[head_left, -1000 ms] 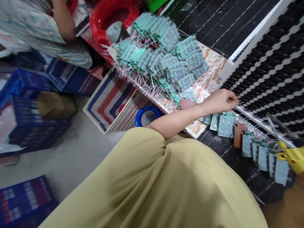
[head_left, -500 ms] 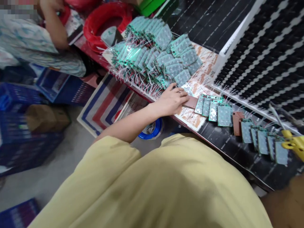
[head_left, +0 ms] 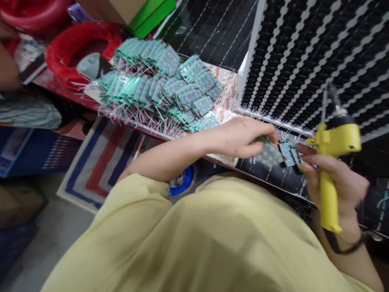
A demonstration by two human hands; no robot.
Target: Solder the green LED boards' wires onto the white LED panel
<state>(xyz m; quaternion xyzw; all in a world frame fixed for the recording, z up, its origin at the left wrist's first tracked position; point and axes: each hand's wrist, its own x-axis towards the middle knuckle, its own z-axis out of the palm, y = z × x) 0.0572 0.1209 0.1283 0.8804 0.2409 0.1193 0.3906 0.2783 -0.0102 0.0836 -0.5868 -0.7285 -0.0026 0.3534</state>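
Observation:
My left hand (head_left: 240,136) reaches across the bench and grips a small green circuit board (head_left: 267,153) by its edge. My right hand (head_left: 337,182) holds a yellow soldering gun (head_left: 330,162) upright, and its fingertips touch more small boards (head_left: 290,152) right beside the left hand. A big heap of the same green boards with white wire leads (head_left: 164,89) lies on the bench to the left of both hands.
A black panel with rows of white dots (head_left: 319,52) rises behind the hands. A red wire coil (head_left: 75,44) and a green box (head_left: 152,14) sit at the back left. Below the bench lie a striped mat (head_left: 100,162), a blue spool (head_left: 182,182) and blue crates (head_left: 27,150).
My left hand has moved right from the heap's edge to the row of boards and taken hold of one. My right hand with the yellow gun has come up into view beside it.

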